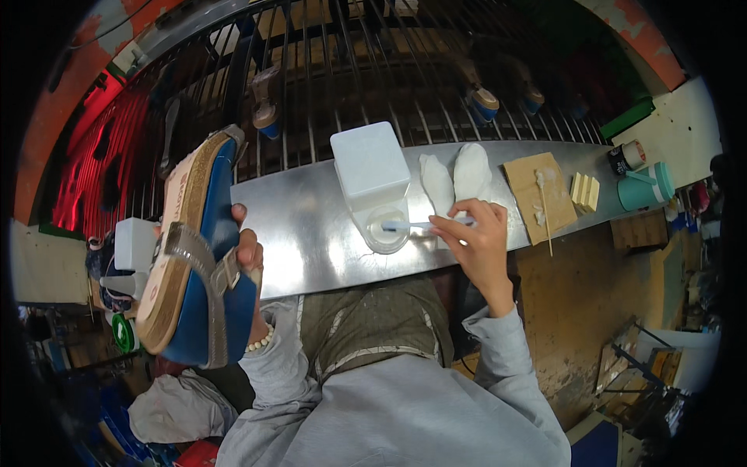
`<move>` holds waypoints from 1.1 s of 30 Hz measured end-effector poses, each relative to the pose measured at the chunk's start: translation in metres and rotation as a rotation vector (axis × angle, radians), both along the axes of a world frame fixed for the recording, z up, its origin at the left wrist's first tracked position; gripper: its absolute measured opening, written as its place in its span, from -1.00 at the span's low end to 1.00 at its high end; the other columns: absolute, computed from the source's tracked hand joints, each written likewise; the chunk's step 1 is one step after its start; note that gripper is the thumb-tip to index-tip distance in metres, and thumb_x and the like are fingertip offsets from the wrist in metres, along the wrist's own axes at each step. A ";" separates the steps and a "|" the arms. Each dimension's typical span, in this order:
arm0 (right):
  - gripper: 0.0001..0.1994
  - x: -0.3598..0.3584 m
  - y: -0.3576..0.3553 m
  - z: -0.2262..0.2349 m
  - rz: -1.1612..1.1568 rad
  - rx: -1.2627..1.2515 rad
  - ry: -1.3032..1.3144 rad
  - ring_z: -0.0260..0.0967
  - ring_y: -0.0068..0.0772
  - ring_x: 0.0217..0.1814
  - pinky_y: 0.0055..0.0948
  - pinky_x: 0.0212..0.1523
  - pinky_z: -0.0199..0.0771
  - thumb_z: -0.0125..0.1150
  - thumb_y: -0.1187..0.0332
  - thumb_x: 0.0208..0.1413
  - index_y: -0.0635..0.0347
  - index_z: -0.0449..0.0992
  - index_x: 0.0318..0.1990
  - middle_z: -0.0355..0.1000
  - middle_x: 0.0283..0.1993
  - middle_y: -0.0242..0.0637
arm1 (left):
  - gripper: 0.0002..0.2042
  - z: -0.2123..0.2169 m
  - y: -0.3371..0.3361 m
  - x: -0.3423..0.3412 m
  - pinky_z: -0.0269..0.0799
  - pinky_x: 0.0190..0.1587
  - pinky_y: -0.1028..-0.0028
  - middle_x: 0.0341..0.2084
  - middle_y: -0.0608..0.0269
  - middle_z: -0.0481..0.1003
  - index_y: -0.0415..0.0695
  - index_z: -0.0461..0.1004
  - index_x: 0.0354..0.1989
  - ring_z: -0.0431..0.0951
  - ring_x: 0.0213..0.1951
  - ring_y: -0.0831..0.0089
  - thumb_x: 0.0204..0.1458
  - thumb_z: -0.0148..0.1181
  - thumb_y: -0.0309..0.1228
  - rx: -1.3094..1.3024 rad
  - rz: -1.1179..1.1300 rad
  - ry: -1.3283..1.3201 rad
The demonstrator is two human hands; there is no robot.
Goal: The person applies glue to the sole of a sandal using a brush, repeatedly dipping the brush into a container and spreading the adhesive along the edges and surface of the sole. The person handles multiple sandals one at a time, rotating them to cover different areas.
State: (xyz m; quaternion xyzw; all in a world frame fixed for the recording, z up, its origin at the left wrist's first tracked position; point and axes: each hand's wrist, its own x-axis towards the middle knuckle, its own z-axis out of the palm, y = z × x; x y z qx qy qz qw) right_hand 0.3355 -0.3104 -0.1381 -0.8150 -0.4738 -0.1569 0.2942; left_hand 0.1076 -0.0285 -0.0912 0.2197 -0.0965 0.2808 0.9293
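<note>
My left hand is closed around a sandal with a thick blue sole, a cork-coloured edge and a grey buckled strap, raised on edge at the left of the steel ledge. Between the fingers of my right hand is a slim pale brush, which looks like a toothbrush. Its bluish head is over or in the round cup at the base of a white dispenser. How deep it dips I cannot tell. Two white cloth-like bundles lie just beyond my right hand.
Beyond the steel ledge run metal bars with several blue-soled shoes on them. Red light glows at the left. On the ledge's right lie cardboard with a thin stick, yellowish blocks and a teal cup.
</note>
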 end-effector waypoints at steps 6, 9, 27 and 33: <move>-0.77 -0.007 0.017 -0.003 -0.039 -0.021 -0.083 0.31 -0.42 -0.28 -0.31 -0.08 0.12 0.55 0.26 -0.20 -0.07 0.70 -0.31 0.39 -0.23 -0.47 | -0.16 0.038 0.012 -0.027 0.60 -0.28 0.29 -0.03 -0.35 0.31 -0.35 0.07 0.26 0.54 -0.25 0.08 0.14 0.12 0.20 0.308 -0.210 0.104; -0.80 -0.007 0.013 -0.006 -0.050 -0.019 -0.075 0.29 -0.42 -0.26 -0.32 -0.08 0.12 0.55 0.29 -0.20 -0.03 0.70 -0.34 0.35 -0.25 -0.43 | -0.10 0.040 0.015 -0.050 0.65 -0.19 0.18 -0.08 -0.33 0.36 -0.33 0.09 0.27 0.56 -0.15 0.00 0.05 0.14 0.26 0.392 -0.037 0.211; -0.67 -0.025 0.054 0.118 0.187 0.429 -0.020 0.18 -0.54 -0.34 -0.52 -0.40 0.11 0.60 0.21 -0.24 -0.04 0.77 -0.21 0.27 -0.35 -0.47 | 0.09 0.006 -0.099 -0.013 0.54 0.11 0.29 0.12 -0.05 0.47 -0.37 0.16 0.33 0.58 0.06 0.24 -0.14 0.30 0.37 0.356 0.200 0.633; -0.64 -0.032 0.062 0.139 0.327 0.412 -0.053 0.18 -0.49 -0.32 -0.47 -0.35 0.14 0.63 0.22 -0.36 -0.11 0.77 -0.26 0.22 -0.35 -0.50 | 0.11 0.022 -0.098 -0.015 0.53 0.12 0.29 0.12 -0.08 0.47 -0.37 0.16 0.33 0.57 0.09 0.20 -0.18 0.35 0.34 0.270 0.214 0.592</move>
